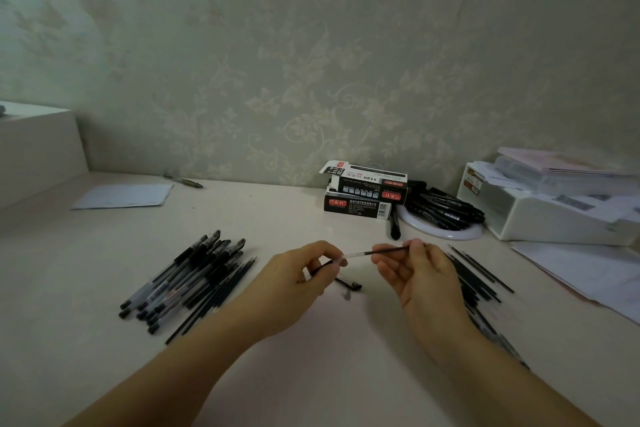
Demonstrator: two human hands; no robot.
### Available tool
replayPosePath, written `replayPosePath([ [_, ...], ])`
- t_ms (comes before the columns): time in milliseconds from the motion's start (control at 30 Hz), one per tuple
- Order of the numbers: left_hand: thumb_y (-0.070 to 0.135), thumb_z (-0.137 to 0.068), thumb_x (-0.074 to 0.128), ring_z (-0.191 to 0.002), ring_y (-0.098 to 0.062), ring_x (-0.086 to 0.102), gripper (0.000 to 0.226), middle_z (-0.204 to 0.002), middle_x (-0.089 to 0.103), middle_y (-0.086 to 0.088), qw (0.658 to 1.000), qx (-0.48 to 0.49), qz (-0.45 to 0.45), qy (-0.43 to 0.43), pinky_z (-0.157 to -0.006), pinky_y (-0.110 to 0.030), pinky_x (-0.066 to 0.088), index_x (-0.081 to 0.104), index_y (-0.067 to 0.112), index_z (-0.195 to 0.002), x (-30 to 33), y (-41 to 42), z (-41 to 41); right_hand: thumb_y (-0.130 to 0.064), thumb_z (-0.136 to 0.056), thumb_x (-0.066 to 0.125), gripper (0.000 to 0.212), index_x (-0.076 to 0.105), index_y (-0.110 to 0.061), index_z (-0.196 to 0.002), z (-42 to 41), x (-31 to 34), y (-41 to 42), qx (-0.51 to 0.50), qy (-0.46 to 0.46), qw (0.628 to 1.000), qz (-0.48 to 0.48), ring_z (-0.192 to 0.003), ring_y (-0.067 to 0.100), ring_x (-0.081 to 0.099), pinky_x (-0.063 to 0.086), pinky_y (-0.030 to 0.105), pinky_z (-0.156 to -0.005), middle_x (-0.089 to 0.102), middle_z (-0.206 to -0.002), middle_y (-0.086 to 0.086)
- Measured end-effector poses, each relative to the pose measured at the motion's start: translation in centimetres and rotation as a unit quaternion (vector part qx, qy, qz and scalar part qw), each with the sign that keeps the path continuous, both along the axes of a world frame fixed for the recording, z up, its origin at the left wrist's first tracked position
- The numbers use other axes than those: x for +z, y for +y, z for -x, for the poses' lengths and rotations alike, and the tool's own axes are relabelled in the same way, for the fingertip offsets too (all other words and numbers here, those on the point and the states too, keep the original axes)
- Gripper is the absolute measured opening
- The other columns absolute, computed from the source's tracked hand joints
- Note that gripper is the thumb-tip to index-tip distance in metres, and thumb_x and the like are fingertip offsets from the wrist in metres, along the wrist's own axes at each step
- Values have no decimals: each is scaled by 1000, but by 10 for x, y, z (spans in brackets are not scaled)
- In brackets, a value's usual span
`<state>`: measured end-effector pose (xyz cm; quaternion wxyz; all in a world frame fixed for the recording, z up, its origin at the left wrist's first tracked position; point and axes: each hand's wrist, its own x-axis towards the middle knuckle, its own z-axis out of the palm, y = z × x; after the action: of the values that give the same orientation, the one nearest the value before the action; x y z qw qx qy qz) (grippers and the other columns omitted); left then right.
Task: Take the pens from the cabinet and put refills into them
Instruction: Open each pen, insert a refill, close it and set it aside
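Now, step: a refill [375, 252] is held in the air between both hands; I judge this to be the middle of loading one pen, with the refill either going into or lined up with a part in the left hand.
Left hand: the left hand [304, 274] has its fingers curled, thumb and forefinger pinching the pale end of the refill; a thin dark piece shows under its fingers, too blurred to name.
Right hand: the right hand [420, 274] pinches the dark end of the refill between thumb and forefinger, the other fingers loosely curled below.
Refill position: it runs nearly level between the two hands, above the counter [311, 350] and not touching it.
Small parts: a dark bit [353, 285] lies on the counter just below the hands, perhaps a tip or cap.
Pens: a pile of pens [183, 282] lies left of the left hand, near but apart from it.
Loose refills: a spread of thin refills [479, 276] lies just beside and under the right hand.
Boxes: two dark boxes [363, 198] stand stacked further back, well apart from the hands.
Next move, as I judge: keep the refill straight and steady, slide it into a barrel, then screw on the tip.
Risk: the thin refill could bend if pushed off-axis.
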<state>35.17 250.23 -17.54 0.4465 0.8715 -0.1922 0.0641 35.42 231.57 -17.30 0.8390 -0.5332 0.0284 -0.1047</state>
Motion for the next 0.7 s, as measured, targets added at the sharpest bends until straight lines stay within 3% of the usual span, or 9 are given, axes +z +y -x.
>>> replayPosePath([
  [133,37,-96,50,-48,-3,40,14,-65,56,15,1000,-9,13,-1,-48,-15,35,61,45,-96,1,0,0,-22,-107,34,29,52,1,-109,-2,-4,-1,0,-2,1000,-3,-71,19,74,57,19,-58,76,-78,12],
  [500,35,-96,50,-52,-8,41,15,-68,57,13,1000,-20,7,-6,-51,-18,36,62,44,-96,1,1,2,-22,-106,38,25,54,-4,-98,-7,-5,-7,8,-22,999,41,-72,22,74,58,22,-60,75,-84,17],
  [600,38,-95,51,-52,-7,41,13,-71,58,13,999,-21,-23,-21,-50,-16,35,62,43,-96,0,0,3,-21,-101,49,21,65,-8,-95,-5,-5,-8,29,-47,989,139,-74,18,72,57,20,-64,75,-87,11],
  [700,37,-95,52,-52,-3,42,12,-70,58,12,999,-24,-18,-26,-50,-13,36,63,42,-97,-1,-1,3,-28,-93,61,15,76,-28,-87,2,-6,-2,73,-65,943,319,-75,2,67,52,12,-66,75,-88,-7],
])
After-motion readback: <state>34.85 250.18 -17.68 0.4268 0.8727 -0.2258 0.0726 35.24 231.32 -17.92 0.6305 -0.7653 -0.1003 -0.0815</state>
